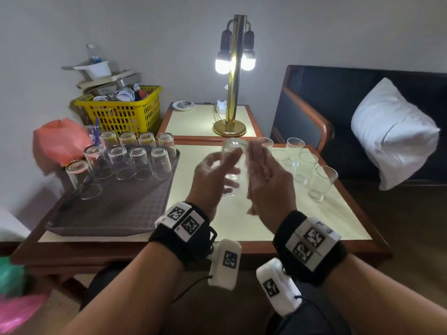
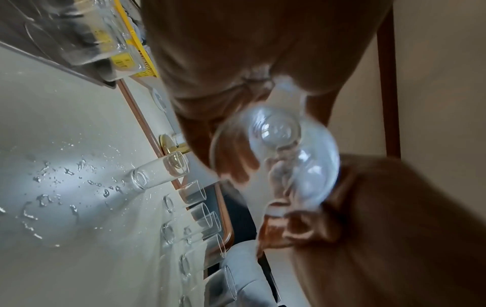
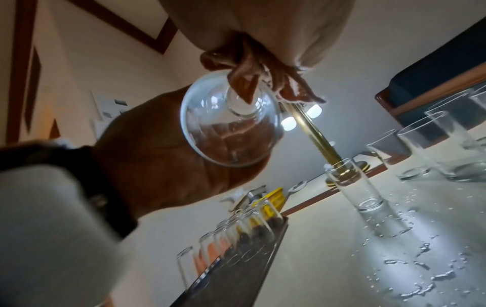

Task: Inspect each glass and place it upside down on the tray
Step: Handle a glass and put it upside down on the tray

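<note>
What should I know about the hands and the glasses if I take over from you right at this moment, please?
Left hand: grips the held glass above the table, its base away from the body and its mouth toward the wrists.
Right hand: its fingers lie against the other side of that glass.
Done: about ten inverted glasses stand at the far end of the tray.
Left: finish checking the held glass and set it upside down on the tray, then do the upright glasses on the table's right side. The tabletop has water droplets, so watch for slippery glass.
</note>
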`<state>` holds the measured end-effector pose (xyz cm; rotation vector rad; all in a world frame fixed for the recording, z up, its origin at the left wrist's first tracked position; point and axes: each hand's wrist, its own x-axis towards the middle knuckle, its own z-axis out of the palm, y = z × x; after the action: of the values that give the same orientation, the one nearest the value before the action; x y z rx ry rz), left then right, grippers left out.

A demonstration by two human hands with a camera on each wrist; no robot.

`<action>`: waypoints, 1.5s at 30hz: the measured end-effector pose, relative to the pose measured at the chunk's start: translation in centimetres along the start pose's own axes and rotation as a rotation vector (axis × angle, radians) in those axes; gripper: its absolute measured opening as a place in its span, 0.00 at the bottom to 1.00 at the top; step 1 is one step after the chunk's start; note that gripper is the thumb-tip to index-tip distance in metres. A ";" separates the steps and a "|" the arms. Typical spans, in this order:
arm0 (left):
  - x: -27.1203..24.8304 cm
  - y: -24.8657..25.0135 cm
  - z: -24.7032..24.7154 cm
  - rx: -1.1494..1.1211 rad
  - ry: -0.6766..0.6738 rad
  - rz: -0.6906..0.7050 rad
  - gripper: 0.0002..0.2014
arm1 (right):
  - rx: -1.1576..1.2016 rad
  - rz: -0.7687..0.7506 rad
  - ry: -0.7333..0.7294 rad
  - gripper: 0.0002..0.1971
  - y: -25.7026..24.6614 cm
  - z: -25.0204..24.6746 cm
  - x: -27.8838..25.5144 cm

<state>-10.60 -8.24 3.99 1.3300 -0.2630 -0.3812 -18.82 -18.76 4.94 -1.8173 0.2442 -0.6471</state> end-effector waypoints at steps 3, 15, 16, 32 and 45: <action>0.1 0.4 -0.3 -0.080 -0.011 -0.027 0.27 | -0.026 -0.074 -0.068 0.26 -0.2 0.7 -1.7; -0.3 0.5 0.3 0.049 -0.106 -0.035 0.31 | -0.067 -0.053 0.022 0.23 -1.0 -0.1 1.5; -0.1 0.7 0.3 0.020 -0.049 0.006 0.32 | -0.079 -0.070 -0.009 0.24 -1.2 0.2 1.0; 0.2 0.6 -0.2 0.031 -0.053 -0.042 0.34 | -0.021 -0.037 -0.014 0.25 -0.7 0.2 0.8; 0.0 0.8 -0.3 -0.035 -0.150 -0.100 0.26 | -0.017 -0.046 -0.002 0.24 0.1 0.1 0.4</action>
<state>-10.36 -7.85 4.69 1.2848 -0.3142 -0.5690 -18.41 -18.92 4.92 -1.8449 0.2075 -0.6771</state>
